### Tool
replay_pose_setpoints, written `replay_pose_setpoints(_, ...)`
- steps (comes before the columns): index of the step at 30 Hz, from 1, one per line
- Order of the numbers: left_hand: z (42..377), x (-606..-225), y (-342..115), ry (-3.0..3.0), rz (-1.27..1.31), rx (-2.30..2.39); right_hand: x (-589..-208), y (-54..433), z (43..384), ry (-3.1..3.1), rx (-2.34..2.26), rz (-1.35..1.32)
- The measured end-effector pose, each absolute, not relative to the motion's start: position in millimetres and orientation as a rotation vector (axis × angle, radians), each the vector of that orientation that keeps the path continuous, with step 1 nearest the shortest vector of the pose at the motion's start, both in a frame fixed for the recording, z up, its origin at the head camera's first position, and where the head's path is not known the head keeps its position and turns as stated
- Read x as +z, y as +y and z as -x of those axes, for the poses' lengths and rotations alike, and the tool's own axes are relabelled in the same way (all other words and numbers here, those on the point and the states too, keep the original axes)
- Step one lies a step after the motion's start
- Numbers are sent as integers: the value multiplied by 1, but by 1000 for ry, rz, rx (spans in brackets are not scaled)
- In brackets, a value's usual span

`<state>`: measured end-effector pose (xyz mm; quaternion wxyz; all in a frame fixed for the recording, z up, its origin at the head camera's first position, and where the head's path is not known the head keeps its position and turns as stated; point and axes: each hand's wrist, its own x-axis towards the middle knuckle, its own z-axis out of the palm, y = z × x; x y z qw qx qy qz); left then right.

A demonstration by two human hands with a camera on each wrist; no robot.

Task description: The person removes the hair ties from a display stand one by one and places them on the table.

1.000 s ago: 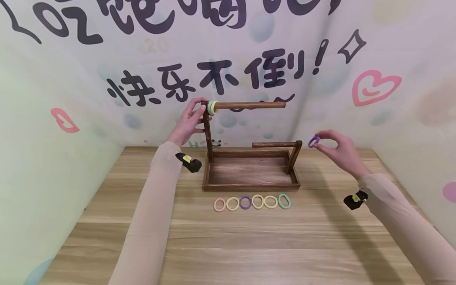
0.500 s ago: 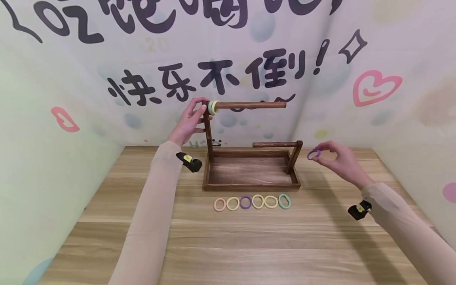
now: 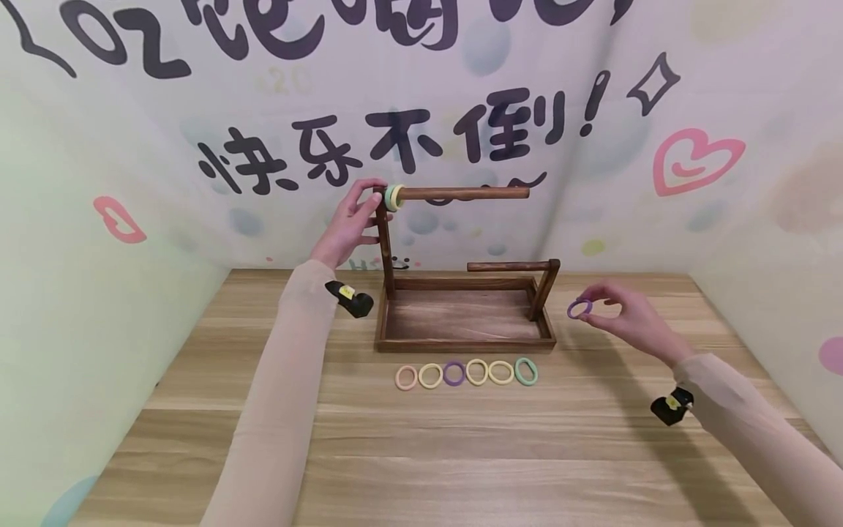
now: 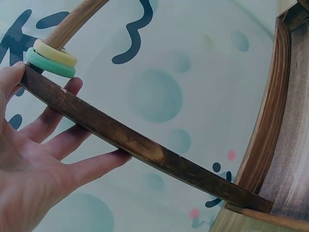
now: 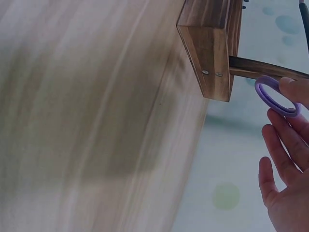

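My left hand grips the top of the tall post of a dark wooden rack, thumb on one side and fingers behind. Beside it, a green hair tie and a yellow hair tie hang round the inner end of the rack's upper bar. To the right of the rack, my right hand pinches a purple hair tie between thumb and fingertips, above the table. The right wrist view shows this purple hair tie tilted, apart from the rack.
The rack's lower bar points left from a short post and carries nothing. In front of the tray rim, several pink, yellow, purple and green hair ties lie in a row on the wooden table. A printed wall stands behind.
My right hand has come down beside the rack with the purple hair tie, closer to the table. The left hand stays on the post, and the row of hair ties is unchanged.
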<state>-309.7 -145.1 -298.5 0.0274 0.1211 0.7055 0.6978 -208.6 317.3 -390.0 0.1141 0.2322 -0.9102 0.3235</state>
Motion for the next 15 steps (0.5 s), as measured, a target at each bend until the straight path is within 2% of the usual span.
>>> replay_pose_setpoints(15, 307, -297, -145, 2188, -385, 2151, -404, 319, 191, -2778, 1020, -842)
